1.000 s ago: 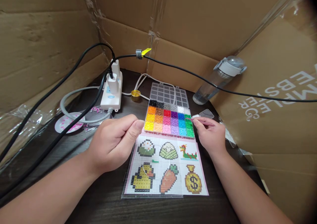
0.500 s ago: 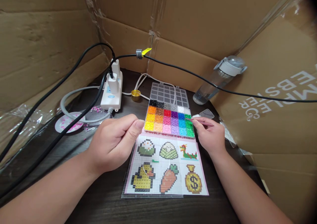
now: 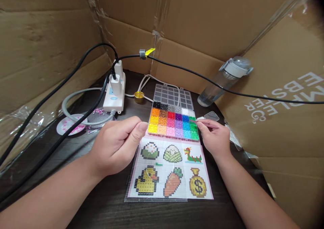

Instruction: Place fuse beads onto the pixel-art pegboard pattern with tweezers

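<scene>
Head view is showing a dark table [image 3: 106,208] walled in by cardboard. Right hand [image 3: 215,139] is pinching pink tweezers [image 3: 204,123] between thumb and fingers, closed on them; the tips are reaching over the green cells at the right end of the bead box [image 3: 173,124]. Whether a bead is caught in the tips cannot be told. Left hand [image 3: 117,144] is curling loosely, thumb against forefinger, hovering just left of the box; nothing is visible in its grip. The box is lying near the table's centre, its clear lid [image 3: 173,96] folded back toward the rear edge. A pattern sheet [image 3: 169,170] under a clear pegboard is lying against the box's near side, toward the front edge. A power strip [image 3: 115,92] is sitting at the rear left with black cables [image 3: 63,84] running from it. A bottle [image 3: 222,82] is leaning at the rear right. A gold cap [image 3: 138,95] is sitting between strip and lid.
</scene>
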### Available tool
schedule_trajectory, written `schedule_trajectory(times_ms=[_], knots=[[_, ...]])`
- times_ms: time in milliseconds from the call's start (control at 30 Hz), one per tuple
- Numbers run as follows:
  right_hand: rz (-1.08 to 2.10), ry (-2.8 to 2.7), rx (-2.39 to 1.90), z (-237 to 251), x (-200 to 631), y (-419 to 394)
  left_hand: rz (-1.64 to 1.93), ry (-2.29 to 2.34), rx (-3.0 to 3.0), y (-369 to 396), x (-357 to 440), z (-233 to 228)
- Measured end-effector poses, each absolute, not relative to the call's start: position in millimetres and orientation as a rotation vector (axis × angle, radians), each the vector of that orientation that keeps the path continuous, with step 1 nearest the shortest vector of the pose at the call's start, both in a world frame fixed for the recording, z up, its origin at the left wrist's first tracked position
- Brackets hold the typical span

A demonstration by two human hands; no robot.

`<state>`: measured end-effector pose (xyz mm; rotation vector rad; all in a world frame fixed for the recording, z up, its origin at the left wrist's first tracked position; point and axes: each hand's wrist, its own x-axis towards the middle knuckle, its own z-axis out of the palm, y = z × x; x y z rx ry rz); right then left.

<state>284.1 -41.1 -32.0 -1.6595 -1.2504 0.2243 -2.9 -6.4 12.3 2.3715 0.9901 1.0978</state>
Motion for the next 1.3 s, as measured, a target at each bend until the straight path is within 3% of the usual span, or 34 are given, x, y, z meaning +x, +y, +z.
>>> schedule_trajectory(times_ms=[1300], knots=[[0.214,-0.989,-1.615,-23,291,-40,1.155,0.957,2.383,-6,-3,11]])
